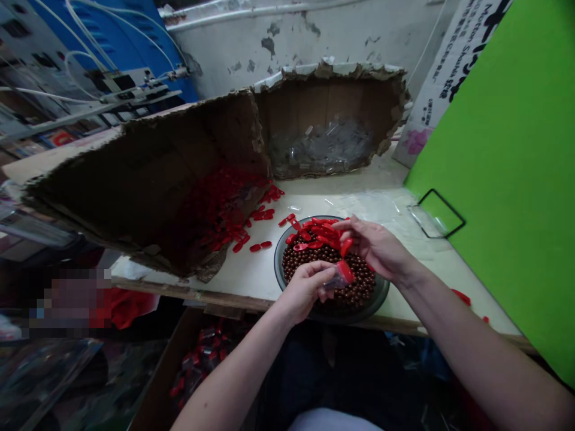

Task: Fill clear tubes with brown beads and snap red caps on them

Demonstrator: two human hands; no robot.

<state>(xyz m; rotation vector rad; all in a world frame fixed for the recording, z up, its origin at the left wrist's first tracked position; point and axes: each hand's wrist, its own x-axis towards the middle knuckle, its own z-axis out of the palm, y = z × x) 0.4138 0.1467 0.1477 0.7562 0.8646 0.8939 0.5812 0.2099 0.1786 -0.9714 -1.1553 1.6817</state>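
Note:
My left hand (309,288) is closed round a small clear plastic container with a red cap (345,272), tilted over the bowl. Just above it, my right hand (375,242) has its fingers bent together at a red plastic lid (346,247); the fingers partly cover this lid. Under both hands stands a grey round bowl (279,263) of shiny dark brown balls (299,262). More red lids (314,232) lie heaped on the balls at the bowl's far side.
Behind the bowl, a torn cardboard box (224,129) holds a pile of red lids (215,206), some spilled onto the white table (309,194). Another cardboard compartment (287,102) holds clear containers (335,143). A green panel (498,179) borders the right. Below, a box holds red-capped containers (209,353).

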